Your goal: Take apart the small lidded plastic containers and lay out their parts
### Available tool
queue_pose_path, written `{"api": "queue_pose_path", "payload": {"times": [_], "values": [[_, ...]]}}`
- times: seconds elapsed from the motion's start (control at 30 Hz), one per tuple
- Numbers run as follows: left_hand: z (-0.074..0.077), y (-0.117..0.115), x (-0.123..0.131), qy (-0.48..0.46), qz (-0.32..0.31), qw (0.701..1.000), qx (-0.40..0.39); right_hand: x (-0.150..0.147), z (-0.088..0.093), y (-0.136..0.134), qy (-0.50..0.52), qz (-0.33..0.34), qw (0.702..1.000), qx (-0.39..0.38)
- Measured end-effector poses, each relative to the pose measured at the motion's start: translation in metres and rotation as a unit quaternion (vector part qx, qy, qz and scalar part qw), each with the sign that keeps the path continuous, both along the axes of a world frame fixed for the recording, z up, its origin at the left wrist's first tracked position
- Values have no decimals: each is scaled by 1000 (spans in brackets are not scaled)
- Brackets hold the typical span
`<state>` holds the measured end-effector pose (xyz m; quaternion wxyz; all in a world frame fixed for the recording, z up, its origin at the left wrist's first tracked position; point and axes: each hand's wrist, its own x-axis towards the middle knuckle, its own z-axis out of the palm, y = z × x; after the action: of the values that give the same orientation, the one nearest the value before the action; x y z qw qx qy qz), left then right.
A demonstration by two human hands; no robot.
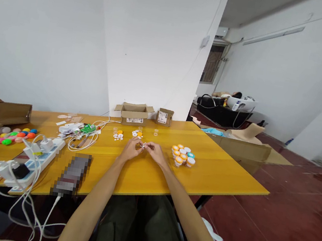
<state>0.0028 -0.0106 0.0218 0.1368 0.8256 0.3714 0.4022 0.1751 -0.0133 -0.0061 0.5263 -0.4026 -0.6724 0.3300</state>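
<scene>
Over the middle of the wooden table (152, 176), my left hand (132, 148) and my right hand (154, 152) meet with fingertips pinched. Between them is a small white piece (144, 145), too small to make out; both hands appear to grip it. Just beyond my left hand lie small white discs (118, 136), with orange rings (139, 134) and clear little cups (156, 132) about them. To the right of my right hand stands a cluster of small lidded jars (183, 156). Their lids are white with orange rims, and one is teal.
Two cardboard boxes, one open (134, 114) and one smaller (164, 117), stand against the wall. Leftward are a power strip (41, 158) with tangled white cables, a blurred phone (72, 175), a green circuit board (88, 128) and colourful balls (18, 134). The table's right corner (264, 192) juts over red floor.
</scene>
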Motion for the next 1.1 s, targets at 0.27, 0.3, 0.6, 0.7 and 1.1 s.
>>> {"api": "queue_pose_path", "payload": {"times": [0.27, 0.3, 0.6, 0.7, 1.1], "values": [[2, -2, 0, 17, 5, 1000, -3, -1, 3, -4, -7, 2, 1000, 0], [2, -2, 0, 18, 4, 1000, -3, -1, 3, -4, -8, 2, 1000, 1], [1, -1, 0, 16, -7, 1000, -4, -1, 4, -5, -9, -8, 1000, 8], [2, -1, 1, 12, -15, 1000, -3, 0, 5, -6, -8, -6, 1000, -3], [-2, 1, 0, 18, -13, 1000, -9, 2, 0, 0, 6, -8, 1000, -20]]}}
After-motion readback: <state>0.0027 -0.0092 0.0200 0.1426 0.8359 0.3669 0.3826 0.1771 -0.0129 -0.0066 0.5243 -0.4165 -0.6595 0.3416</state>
